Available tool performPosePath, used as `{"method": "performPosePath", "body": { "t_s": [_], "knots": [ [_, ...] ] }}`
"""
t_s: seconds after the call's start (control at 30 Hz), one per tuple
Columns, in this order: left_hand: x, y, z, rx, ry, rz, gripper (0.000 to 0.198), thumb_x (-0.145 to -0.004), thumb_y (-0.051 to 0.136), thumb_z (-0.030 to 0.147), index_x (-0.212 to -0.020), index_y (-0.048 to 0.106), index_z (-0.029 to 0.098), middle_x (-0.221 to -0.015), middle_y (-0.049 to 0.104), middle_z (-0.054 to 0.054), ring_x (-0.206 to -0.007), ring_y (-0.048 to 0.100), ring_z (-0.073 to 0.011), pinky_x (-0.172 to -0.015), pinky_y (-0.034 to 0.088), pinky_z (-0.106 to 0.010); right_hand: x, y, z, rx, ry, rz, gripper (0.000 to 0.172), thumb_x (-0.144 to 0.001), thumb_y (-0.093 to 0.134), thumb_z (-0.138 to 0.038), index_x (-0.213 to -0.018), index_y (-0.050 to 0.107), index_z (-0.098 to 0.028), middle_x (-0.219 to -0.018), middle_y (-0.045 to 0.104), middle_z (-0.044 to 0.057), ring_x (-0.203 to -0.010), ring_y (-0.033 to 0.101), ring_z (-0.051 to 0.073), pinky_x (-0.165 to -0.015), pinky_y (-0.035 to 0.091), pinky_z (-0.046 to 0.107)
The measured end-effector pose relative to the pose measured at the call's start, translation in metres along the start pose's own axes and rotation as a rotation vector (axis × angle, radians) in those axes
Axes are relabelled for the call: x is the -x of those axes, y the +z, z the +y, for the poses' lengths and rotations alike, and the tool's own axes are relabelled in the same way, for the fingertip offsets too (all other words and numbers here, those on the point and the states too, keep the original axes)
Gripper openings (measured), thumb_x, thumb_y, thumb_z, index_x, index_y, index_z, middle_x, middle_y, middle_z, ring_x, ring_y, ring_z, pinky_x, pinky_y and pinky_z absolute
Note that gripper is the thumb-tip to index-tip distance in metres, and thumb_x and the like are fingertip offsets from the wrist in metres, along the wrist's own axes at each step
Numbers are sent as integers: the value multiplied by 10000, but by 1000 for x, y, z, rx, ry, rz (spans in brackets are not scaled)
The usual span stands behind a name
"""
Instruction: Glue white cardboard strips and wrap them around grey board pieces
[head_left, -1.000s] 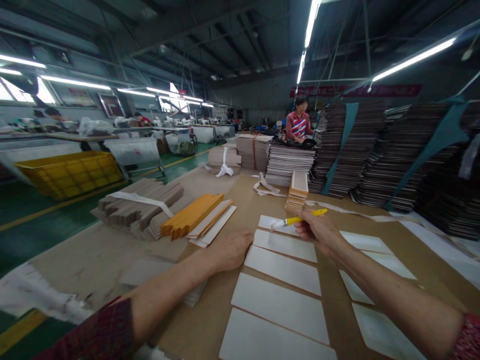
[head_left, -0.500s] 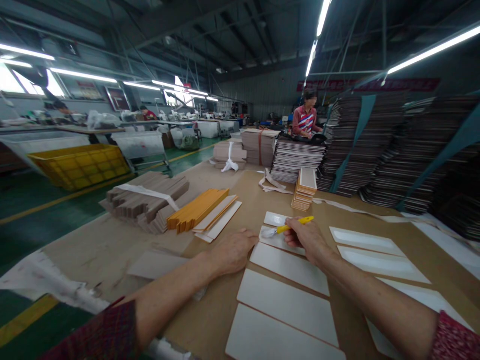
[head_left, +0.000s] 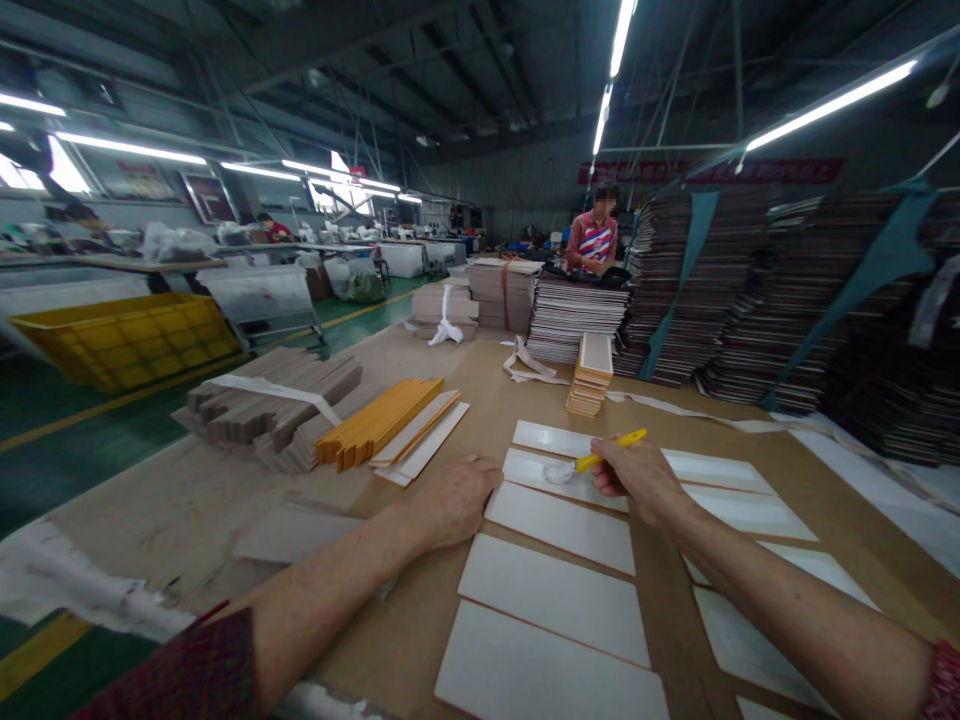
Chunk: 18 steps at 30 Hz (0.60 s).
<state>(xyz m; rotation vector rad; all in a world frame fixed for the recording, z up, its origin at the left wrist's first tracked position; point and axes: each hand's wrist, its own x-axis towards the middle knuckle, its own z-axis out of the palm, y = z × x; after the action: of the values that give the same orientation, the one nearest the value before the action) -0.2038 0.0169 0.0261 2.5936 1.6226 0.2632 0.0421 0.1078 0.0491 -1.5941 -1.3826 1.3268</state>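
Note:
My right hand [head_left: 630, 475] grips the yellow handle of a brush [head_left: 611, 451]. The brush's white-coated bristles rest on the second white panel [head_left: 525, 470] from the far end of a column. That panel has a glossy wet look, as does the farthest panel [head_left: 551, 436]. At the column's left edge my left hand [head_left: 466, 492] lies palm down, fingertips by the panels' border, fingers extended and holding nothing visible. Nearer to me in the same column lie several more white panels [head_left: 555, 580]. Under my right forearm a second column of glossy white panels [head_left: 757, 512] is partly hidden.
To the left lie orange-edged strips [head_left: 386, 420] and a tied grey cardboard bundle [head_left: 262, 405]. A small panel stack [head_left: 591, 375] stands at the back, before tall dark board stacks [head_left: 697, 290]. A person [head_left: 595, 240] is behind them. A yellow bin [head_left: 127, 340] stands on the floor.
My right hand has drawn the brush rightward along the second panel. My left hand stays at the column's edge. The whole view has shifted slightly.

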Motion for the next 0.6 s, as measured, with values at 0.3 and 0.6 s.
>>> {"method": "performPosePath", "body": {
  "t_s": [0.3, 0.6],
  "knots": [
    [-2, 1, -1, 0, 10, -11, 317, -888, 492, 64, -1096, 671, 222, -1078, 724, -78, -1093, 635, -245, -1037, 437, -384, -1, -38, 15, 6, 1, 61, 215, -998, 621, -338, -932, 639, -134, -745, 624, -32, -545, 572, 81, -511, 508, 214],
    [-1, 2, -5, 0, 8, -3, 436, -841, 471, 13, -1166, 666, 230, -1151, 717, -75, -1134, 622, -242, -1070, 421, -387, 1, -66, 24, 5, -3, 127, 229, -998, 621, -333, -889, 634, -133, -704, 615, -43, -516, 562, 76, -496, 500, 208]
  ]
}}
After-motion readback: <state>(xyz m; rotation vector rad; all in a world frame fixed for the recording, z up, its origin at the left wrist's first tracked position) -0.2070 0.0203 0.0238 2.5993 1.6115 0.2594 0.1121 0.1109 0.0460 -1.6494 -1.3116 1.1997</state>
